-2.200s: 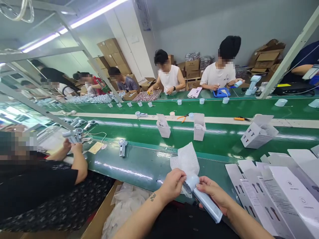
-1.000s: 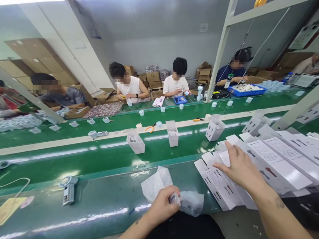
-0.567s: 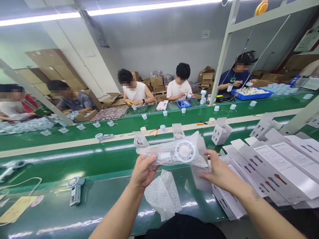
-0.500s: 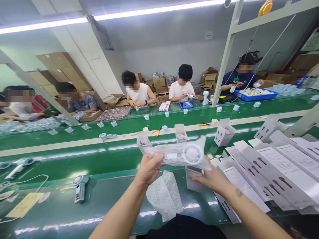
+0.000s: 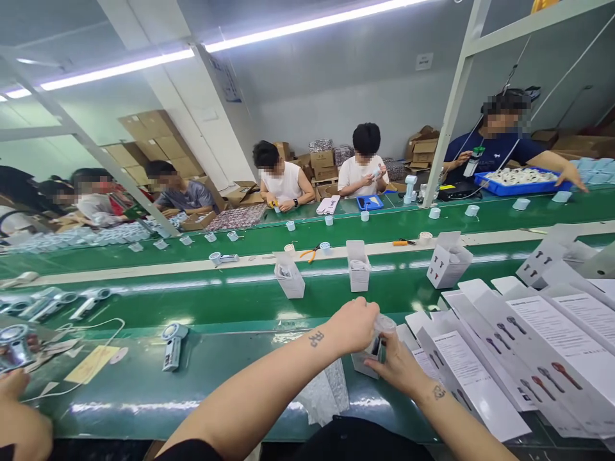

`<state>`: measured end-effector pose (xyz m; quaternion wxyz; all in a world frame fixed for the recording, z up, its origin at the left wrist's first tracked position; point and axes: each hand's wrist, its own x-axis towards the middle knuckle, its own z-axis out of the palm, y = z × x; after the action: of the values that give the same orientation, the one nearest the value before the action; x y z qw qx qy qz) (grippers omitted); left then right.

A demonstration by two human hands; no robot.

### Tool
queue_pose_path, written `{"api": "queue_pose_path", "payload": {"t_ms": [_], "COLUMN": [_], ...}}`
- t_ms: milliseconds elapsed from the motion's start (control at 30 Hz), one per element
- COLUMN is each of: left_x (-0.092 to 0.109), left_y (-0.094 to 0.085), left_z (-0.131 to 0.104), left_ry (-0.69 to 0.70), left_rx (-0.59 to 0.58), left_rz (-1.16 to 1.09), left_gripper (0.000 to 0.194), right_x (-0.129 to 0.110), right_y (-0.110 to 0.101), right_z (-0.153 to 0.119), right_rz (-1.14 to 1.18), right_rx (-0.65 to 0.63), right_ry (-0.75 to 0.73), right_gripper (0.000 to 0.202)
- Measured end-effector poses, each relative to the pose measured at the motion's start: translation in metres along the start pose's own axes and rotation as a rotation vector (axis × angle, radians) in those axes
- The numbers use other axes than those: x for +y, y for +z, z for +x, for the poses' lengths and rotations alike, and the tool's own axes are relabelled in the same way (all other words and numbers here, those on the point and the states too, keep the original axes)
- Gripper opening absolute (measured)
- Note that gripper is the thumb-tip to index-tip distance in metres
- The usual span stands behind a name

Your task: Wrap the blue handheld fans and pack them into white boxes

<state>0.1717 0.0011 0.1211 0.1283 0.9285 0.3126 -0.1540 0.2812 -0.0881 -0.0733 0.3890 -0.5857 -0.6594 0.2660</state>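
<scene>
My left hand [image 5: 358,323] reaches across to the right, its fingers closed on the top of a plastic-wrapped fan [image 5: 384,324], which is upright at the mouth of a small white box [image 5: 366,363]. Against the box's right side is my right hand [image 5: 396,365], thumb and fingers around the box top and the wrapped fan. Much of the fan is hidden by the hands and the box. Just left of the box, a sheet of bubble wrap [image 5: 327,390] lies on the green bench near my body.
Flat white cartons [image 5: 509,352] overlap at the right. Open boxes [image 5: 359,275] stand on the green belt [image 5: 250,288]. A light blue fan [image 5: 173,346] lies left, and another person's hand [image 5: 14,384] holds a fan at the left edge. Several people sit across the line.
The wrapped fan has gone from level above the bench to upright at the small box. My left hand moved right, my right hand lowered to the box. Another person's hand appeared at left.
</scene>
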Motion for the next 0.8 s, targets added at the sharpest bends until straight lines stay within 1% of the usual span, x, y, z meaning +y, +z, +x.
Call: {"api": "queue_pose_path", "payload": {"t_ms": [67, 100, 133, 167, 200, 233, 267, 300, 367, 400, 433, 467, 533, 600, 633, 667, 700, 733, 767, 800], "left_x": [0.003, 0.004, 0.006, 0.007, 0.009, 0.010, 0.011, 0.012, 0.013, 0.013, 0.013, 0.011, 0.000, -0.023, -0.040, -0.059, -0.081, -0.104, -0.128, -0.152], "left_y": [0.011, 0.019, 0.029, 0.040, 0.051, 0.063, 0.074, 0.084, 0.098, 0.102, 0.102, 0.101, 0.098, 0.103, 0.111, 0.122, 0.135, 0.150, 0.165, 0.179], "left_z": [0.002, -0.001, -0.005, -0.009, -0.015, -0.019, -0.023, -0.026, -0.030, -0.033, -0.037, -0.043, -0.062, -0.089, -0.105, -0.121, -0.137, -0.154, -0.171, -0.188], "left_ry": [0.016, 0.014, 0.007, -0.003, -0.004, 0.008, 0.025, 0.041, 0.068, 0.079, 0.082, 0.072, -0.003, -0.164, -0.281, -0.425, -0.598, -0.798, -1.006, -1.174], "left_rx": [-0.162, -0.210, -0.206, -0.146, -0.056, 0.028, 0.075, 0.084, 0.056, 0.064, 0.110, 0.193, 0.428, 0.673, 0.758, 0.812, 0.828, 0.820, 0.802, 0.784], "left_rz": [0.021, 0.039, 0.056, 0.070, 0.080, 0.086, 0.092, 0.105, 0.140, 0.134, 0.099, 0.038, -0.121, -0.278, -0.363, -0.459, -0.565, -0.669, -0.744, -0.784], "left_gripper": [0.026, 0.029, 0.035, 0.040, 0.045, 0.047, 0.050, 0.052, 0.053, 0.052, 0.049, 0.043, 0.030, 0.021, 0.020, 0.020, 0.021, 0.023, 0.024, 0.024], "right_x": [0.002, 0.002, 0.002, 0.003, 0.005, 0.008, 0.011, 0.014, 0.018, 0.017, 0.014, 0.009, -0.008, -0.033, -0.047, -0.062, -0.077, -0.092, -0.107, -0.121], "right_y": [0.001, 0.002, 0.003, 0.004, 0.006, 0.007, 0.009, 0.010, 0.011, 0.010, 0.008, 0.004, -0.006, -0.014, -0.014, -0.011, -0.003, 0.009, 0.027, 0.050], "right_z": [-0.004, -0.005, -0.007, -0.009, -0.010, -0.012, -0.015, -0.017, -0.021, -0.021, -0.021, -0.018, -0.007, 0.015, 0.031, 0.050, 0.071, 0.095, 0.121, 0.148], "right_rz": [0.008, 0.026, 0.049, 0.072, 0.094, 0.115, 0.140, 0.172, 0.264, 0.319, 0.375, 0.424, 0.467, 0.425, 0.388, 0.357, 0.346, 0.358, 0.386, 0.430], "right_rx": [0.008, 0.019, 0.035, 0.057, 0.077, 0.082, 0.071, 0.047, -0.007, -0.022, -0.024, -0.032, -0.071, -0.122, -0.148, -0.170, -0.193, -0.221, -0.250, -0.278], "right_ry": [-0.115, -0.175, -0.215, -0.226, -0.216, -0.192, -0.154, -0.101, 0.041, 0.126, 0.209, 0.275, 0.355, 0.360, 0.326, 0.275, 0.211, 0.140, 0.068, 0.009], "right_gripper": [0.066, 0.063, 0.059, 0.056, 0.054, 0.055, 0.057, 0.061, 0.071, 0.078, 0.085, 0.091, 0.093, 0.085, 0.081, 0.078, 0.077, 0.076, 0.075, 0.073]}}
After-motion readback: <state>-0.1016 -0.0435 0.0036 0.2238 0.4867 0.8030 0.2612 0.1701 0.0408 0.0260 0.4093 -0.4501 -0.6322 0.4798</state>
